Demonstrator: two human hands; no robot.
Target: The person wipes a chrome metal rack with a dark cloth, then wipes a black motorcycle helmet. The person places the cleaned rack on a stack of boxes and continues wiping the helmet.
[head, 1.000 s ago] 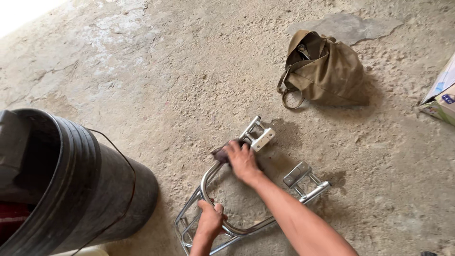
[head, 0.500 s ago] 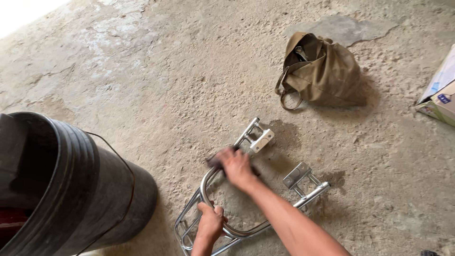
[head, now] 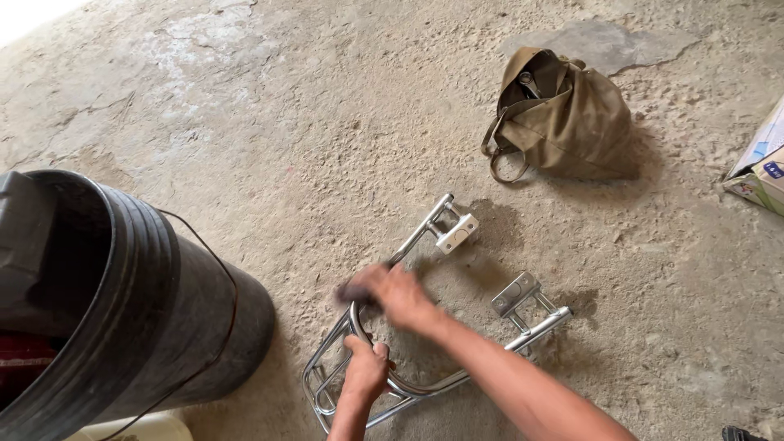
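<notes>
the person crouches over a chrome rack frame (head: 433, 327) lying flat on the bare concrete floor (head: 269, 122). the left hand (head: 365, 369) is wrapped tight round the curved tube at the near end of the frame, pinning it down. just ahead of that hand and a little to its right, the right hand (head: 396, 294) is blurred with motion; its fingers look closed over a small dark wad (head: 353, 291), perhaps a rag or scouring pad, pressed onto the bend of the tube, though the blur keeps me from telling the grip exactly. beyond the right hand the frame's two arms run away from the person, each ending in a flat mounting bracket (head: 456, 233).

judging by the look of it, the rubbing is at the curved middle part; the far arms and brackets already gleam, but i cannot tell whether they have been worked or are left to do.

to the left of both hands stands a big black bucket (head: 139, 310) with a thin wire handle. well beyond the right hand slumps an olive canvas bag (head: 572, 118), and a cardboard box (head: 759, 167) pokes in far to the right.
</notes>
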